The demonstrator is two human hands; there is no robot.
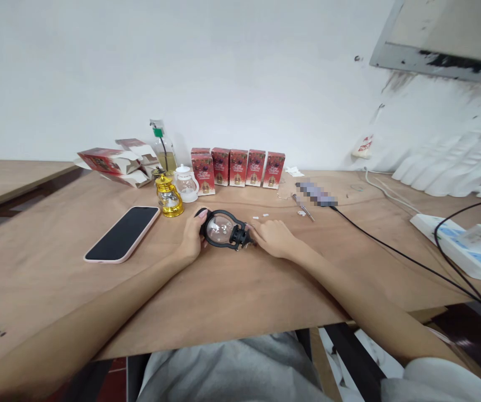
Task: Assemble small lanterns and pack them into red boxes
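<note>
A small black lantern (220, 229) with a clear globe lies on its side between my hands, just above or on the table. My left hand (192, 234) is wrapped round its base, thumb on top. At the lantern's top end, my right hand (274, 237) has its fingers curled, the index finger touching the black cap; whether it pinches a small part there is hidden. Beyond my left hand stand a gold lantern (168, 196) and a white lantern (187, 184), both upright. Tiny white scraps (261, 216) lie past my right hand.
Red printed boxes (238, 167) stand in a row by the wall; opened boxes (112, 162) lie at left beside a pump bottle (165, 151). A phone (123, 234) lies left, a screwdriver (304, 207) right. Black cables run to a power strip (466, 245) at right.
</note>
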